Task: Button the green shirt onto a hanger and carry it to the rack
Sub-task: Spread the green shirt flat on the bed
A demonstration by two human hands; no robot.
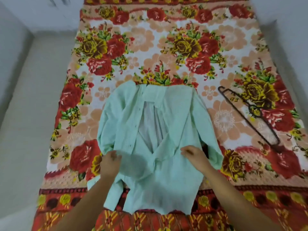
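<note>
Green shirt (175,122) lengthwise on floral blanket (150,47), collar far, hem near

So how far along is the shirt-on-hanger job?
Done: green shirt is spread front-up on the floral blanket. In hand: left hand and right hand are both on its lower front; grip is too blurred to tell. Left: the front is open, the hanger lies apart on the blanket to the right, so inserting it, buttoning and the carry all remain.
</note>
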